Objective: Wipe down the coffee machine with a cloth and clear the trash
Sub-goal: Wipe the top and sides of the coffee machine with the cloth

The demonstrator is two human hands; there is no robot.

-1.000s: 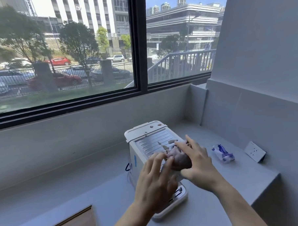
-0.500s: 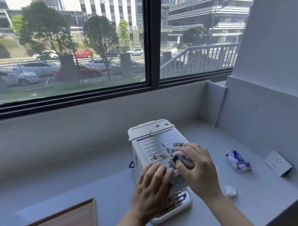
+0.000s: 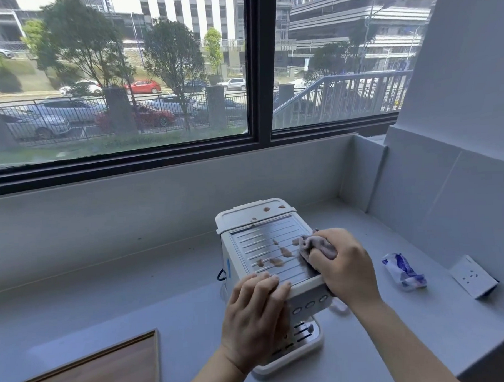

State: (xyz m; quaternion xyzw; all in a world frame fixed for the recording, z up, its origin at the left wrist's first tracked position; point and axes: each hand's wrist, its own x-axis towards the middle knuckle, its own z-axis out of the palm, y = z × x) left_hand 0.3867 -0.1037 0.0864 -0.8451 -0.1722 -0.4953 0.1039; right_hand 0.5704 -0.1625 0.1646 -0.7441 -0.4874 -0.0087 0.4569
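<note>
Here a white coffee machine (image 3: 265, 265) stands on a grey table (image 3: 105, 298) under a big window (image 3: 119, 81). The right hand (image 3: 345, 266) is closed tight around a bunched-up grey cloth (image 3: 315, 245) and presses it on the right side of the machine's ribbed metal top. The left hand (image 3: 255, 317) lies flat against the front of the machine, fingers close together, with the fingertips (image 3: 266, 277) curled over the front edge of the top; it holds nothing inside it. Small brown smudges (image 3: 276, 256) sit on the metal top just left of the cloth, and a few more sit on the white lid at the back. Under the left hand, the drip tray (image 3: 303, 340) with its dark slots pokes out at the bottom of the machine.

To the right of the machine, well apart from it, a crumpled blue and white wrapper (image 3: 404, 272) lies on the table. Near it, a white wall socket (image 3: 472, 276) leans by the right wall. At the bottom left corner there is a wooden tray (image 3: 94, 371) with a thin raised rim
</note>
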